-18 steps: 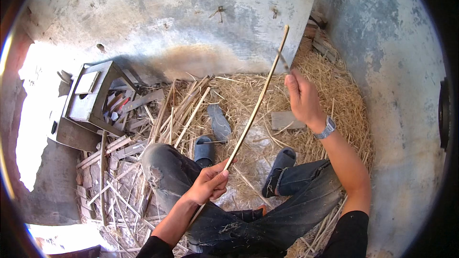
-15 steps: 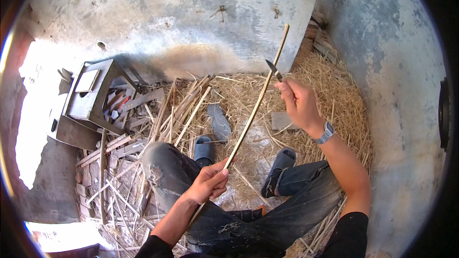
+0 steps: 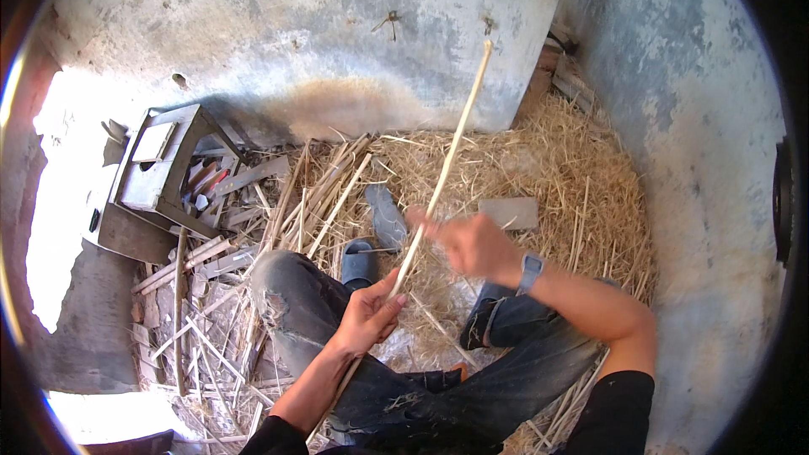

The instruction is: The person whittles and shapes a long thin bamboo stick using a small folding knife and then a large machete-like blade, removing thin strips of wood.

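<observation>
A person sits on the straw-covered floor point(image 3: 581, 168) in the corner of a rough plastered wall point(image 3: 278, 25), legs stretched toward the far side; the left hand point(image 3: 366, 316) is closed around the lower part of a long pale cane point(image 3: 447, 152), which slants from near the lap up and to the far right until its tip crosses the wall; the right hand point(image 3: 472, 244) sits on the cane just above the left, blurred, so I cannot tell whether it grips the cane or some small tool; a wristwatch point(image 3: 529, 270) shows on that arm; the upper length of the cane looks clean and evenly pale, which suggests the stripping or smoothing is well along there, while the part from the hands downward is hidden against the dark trousers and may be left to work; to the left, a heap of split canes and offcuts point(image 3: 211, 320) lies beside the knee, and beyond it a small wooden box point(image 3: 160, 177) holding tools; a grey sandal point(image 3: 361, 263) and a flat stone point(image 3: 510, 212) rest on the straw near the feet.
</observation>
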Tool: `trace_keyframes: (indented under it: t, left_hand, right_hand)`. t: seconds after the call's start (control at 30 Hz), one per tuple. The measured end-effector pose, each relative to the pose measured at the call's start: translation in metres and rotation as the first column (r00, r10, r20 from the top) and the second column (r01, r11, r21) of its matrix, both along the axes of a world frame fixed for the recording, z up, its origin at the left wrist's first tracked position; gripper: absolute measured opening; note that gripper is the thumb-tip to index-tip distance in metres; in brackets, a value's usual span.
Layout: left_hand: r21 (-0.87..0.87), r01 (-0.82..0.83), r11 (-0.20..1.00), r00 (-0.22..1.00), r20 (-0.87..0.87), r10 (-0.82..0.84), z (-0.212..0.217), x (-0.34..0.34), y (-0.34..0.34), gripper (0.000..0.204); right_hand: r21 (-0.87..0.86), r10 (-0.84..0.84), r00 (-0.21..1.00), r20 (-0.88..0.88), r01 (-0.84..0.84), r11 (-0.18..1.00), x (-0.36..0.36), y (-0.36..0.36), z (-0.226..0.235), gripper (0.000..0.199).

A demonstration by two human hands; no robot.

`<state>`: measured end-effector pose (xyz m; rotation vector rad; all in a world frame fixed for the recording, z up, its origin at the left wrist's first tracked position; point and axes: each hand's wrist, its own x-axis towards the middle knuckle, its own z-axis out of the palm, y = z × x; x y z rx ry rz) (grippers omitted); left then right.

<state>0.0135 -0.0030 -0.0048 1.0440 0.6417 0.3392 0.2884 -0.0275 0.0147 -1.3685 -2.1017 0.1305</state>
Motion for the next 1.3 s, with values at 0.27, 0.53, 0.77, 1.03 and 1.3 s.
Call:
trace_keyframes:
  t: [0.27, 0.53, 0.77, 1.03, 1.3]
  left_hand:
    - [0.031, -0.023, 0.999, 0.999, -0.035, 0.024, -0.003, 0.000, -0.002, 0.056]
    - [-0.166, 0.000, 0.986, 1.000, 0.022, 0.004, 0.015, 0.000, 0.002, 0.055]
    - [-0.198, 0.020, 0.980, 0.998, 0.061, -0.008, 0.008, 0.003, 0.004, 0.056]
    - [-0.311, 0.026, 0.950, 0.994, 0.110, 0.009, 0.013, -0.004, 0.009, 0.054]
    - [-0.327, 0.056, 0.943, 0.993, 0.116, -0.018, 0.008, -0.009, 0.008, 0.055]
  right_hand:
    - [0.035, 0.068, 0.997, -0.021, -0.067, 0.997, -0.016, -0.004, -0.005, 0.041]
    - [0.117, 0.021, 0.991, -0.134, -0.005, 0.993, -0.023, 0.000, -0.010, 0.045]
    - [0.000, -0.120, 0.960, -0.254, 0.124, 0.992, -0.008, 0.009, -0.014, 0.043]
    - [0.020, -0.175, 0.946, -0.272, 0.188, 0.982, 0.002, 0.017, -0.009, 0.041]
    - [0.055, -0.055, 0.955, -0.290, 0.074, 0.996, 0.003, 0.018, -0.015, 0.040]
